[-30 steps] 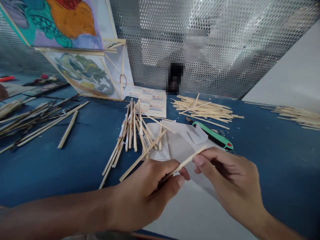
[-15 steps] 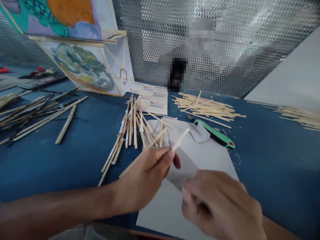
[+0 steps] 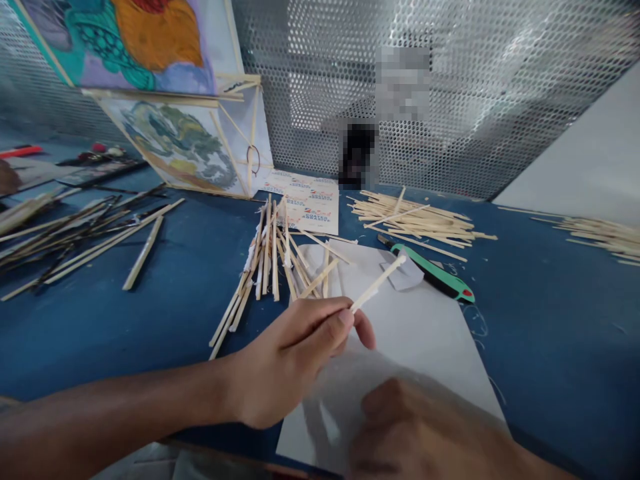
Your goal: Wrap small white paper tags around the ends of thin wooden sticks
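Between my left fingers, I pinch a stick, seemingly a handling step; below them, my right hand blurs, grip unclear. Any next move calls for steadiness.

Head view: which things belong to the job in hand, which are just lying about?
Likely in the job:
thin stick, held in the left hand
white sheet beneath it
green-handled tool, unheld, at the sheet's edge

Likely just lying about:
upper colourful painting
lower grey-green painting
orange-red item, far left
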Tool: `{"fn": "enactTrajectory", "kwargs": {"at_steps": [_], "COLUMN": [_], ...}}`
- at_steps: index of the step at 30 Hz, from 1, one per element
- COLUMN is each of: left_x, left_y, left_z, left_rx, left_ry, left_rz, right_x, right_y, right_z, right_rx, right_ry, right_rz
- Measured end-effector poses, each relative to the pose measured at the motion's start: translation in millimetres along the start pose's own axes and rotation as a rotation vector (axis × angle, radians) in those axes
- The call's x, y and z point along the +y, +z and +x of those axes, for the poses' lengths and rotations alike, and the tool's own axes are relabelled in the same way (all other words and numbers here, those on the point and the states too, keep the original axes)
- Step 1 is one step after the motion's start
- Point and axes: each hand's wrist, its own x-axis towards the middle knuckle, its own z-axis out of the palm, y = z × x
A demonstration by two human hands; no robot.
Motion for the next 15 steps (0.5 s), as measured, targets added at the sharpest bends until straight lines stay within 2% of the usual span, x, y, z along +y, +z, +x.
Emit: {"fn": "enactTrajectory", "kwargs": {"at_steps": [2, 4, 6, 8, 10, 15], "left_x": [0.8, 0.1, -1.3, -2.5, -3.0, -2.4], "left_y": [2.1, 4.8, 6.7, 7.5, 7.4, 8.1], "left_z": [-3.2, -4.9, -4.9, -3.7, -2.2, -0.3], "left_rx": [0.022, 0.060, 0.047, -0.013, -0.055, -0.085], "left_ry": [0.058, 0.092, 0.084, 0.038, 0.008, 0.049], "left_rz": [0.080, 0.131, 0.182, 0.221, 0.246, 0.337], "right_x": [4.2, 9.5, 13.7, 15.0, 13.8, 10.8], "right_y": [-10.9, -22.6, -31.3, -34.9, -34.5, -31.2], "right_z": [1.5, 2.5, 3.3, 4.3, 5.5, 7.6], "right_rx": [0.293, 0.564, 0.704, 0.751, 0.744, 0.746], "right_ry": [0.145, 0.372, 0.509, 0.525, 0.524, 0.552], "right_rz": [0.048, 0.115, 0.159, 0.165, 0.155, 0.204]}}
